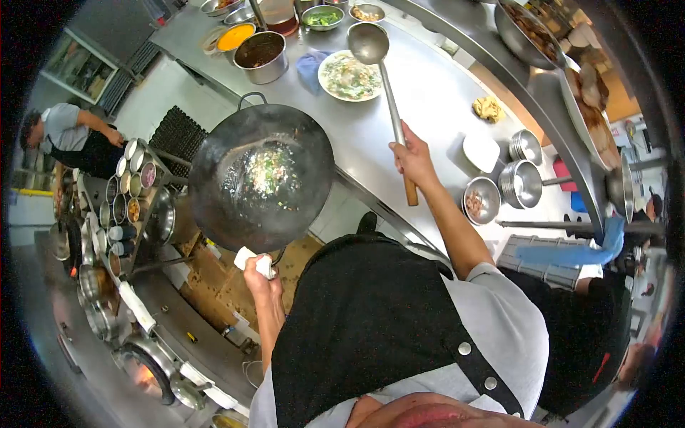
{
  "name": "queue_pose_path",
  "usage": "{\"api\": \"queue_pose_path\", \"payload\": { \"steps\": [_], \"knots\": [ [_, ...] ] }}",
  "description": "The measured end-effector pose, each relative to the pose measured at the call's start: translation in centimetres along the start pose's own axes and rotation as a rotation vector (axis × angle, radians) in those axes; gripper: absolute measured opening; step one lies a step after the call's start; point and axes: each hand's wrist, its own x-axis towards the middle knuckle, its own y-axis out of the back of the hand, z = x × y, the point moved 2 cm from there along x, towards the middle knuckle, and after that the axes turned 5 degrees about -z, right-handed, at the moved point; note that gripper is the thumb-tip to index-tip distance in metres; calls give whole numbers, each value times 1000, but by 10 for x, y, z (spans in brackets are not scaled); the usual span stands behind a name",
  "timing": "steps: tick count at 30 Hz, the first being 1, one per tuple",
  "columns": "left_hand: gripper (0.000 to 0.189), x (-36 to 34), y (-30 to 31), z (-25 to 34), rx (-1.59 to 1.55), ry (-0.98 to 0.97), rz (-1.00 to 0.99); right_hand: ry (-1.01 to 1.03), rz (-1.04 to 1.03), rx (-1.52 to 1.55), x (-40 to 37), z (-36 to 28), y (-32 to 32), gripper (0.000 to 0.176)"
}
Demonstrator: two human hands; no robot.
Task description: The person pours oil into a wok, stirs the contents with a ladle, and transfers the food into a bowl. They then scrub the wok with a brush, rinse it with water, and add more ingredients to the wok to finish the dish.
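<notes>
My left hand [264,278] is closed round a folded white cloth [255,262] at the near handle of a black wok [214,178]. The wok is held up beside the steel counter, with chopped white and green food [270,171] lying in its wet middle. My right hand [414,157] grips the wooden handle of a long ladle [369,43]. The ladle's bowl is over the counter, at the upper right rim of a white plate [349,75] holding pale and green food.
On the steel counter [421,85] stand a pot of dark sauce [260,55], a bowl of orange liquid [235,36], stacked metal bowls [520,184] and a yellow cloth [488,109]. Another person [71,132] works at the left. A burner flame [146,376] shows at lower left.
</notes>
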Motion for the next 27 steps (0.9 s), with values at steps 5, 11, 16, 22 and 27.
{"api": "queue_pose_path", "payload": {
  "steps": [5, 11, 16, 22, 27],
  "knots": [
    [10, 12, 20, 11, -29, 52, -41, -154, -323, 252, -108, -9, -48, 68],
    [8, 15, 57, 31, 68, 9, -168, 15, -509, -436, -176, 29, -103, 69],
    [7, 3, 85, 67, 172, -175, -97, 175, -407, -510, -145, 20, -127, 69],
    [9, -18, 92, 88, 248, -278, -39, 120, -450, -526, -149, 38, -175, 68],
    [12, -12, 115, 80, 212, -279, -20, -32, -649, -469, -184, 32, -162, 62]
  ]
}}
